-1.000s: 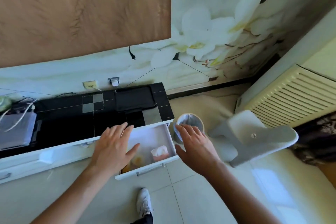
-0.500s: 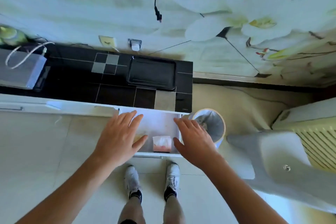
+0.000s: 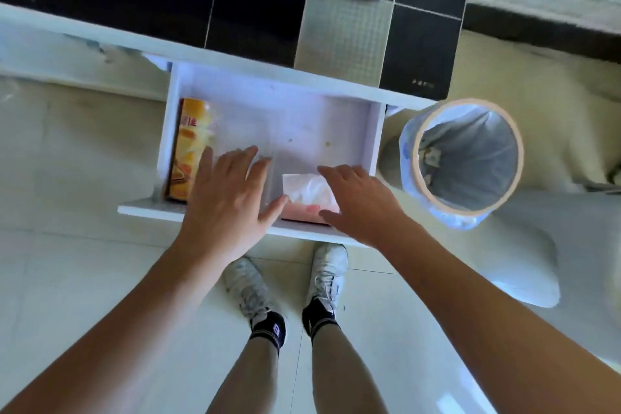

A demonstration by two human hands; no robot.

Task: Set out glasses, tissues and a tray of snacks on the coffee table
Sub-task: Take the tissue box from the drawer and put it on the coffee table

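A white drawer [image 3: 374,134] stands pulled out from a low cabinet. Inside it, near the front, lies a pink pack of tissues [image 3: 307,193] with a white tissue sticking up. An orange snack box [image 3: 188,148] lies along the drawer's left wall. My left hand [image 3: 228,202] hovers flat over the drawer's front left, fingers apart, holding nothing. My right hand [image 3: 359,202] reaches in over the right side of the tissue pack, fingers spread, thumb beside the pack; whether it touches is unclear.
A round waste bin [image 3: 467,155] lined with a pale bag stands just right of the drawer. The cabinet top [image 3: 255,17] is black tile with a dark tray at the back. A white stool [image 3: 537,245] sits at the right. My feet [image 3: 285,282] stand below the drawer front.
The view has tilted down and closer to the drawer. Both hands have moved lower into the drawer, the right one coming over the tissue pack. The snack box now shows.
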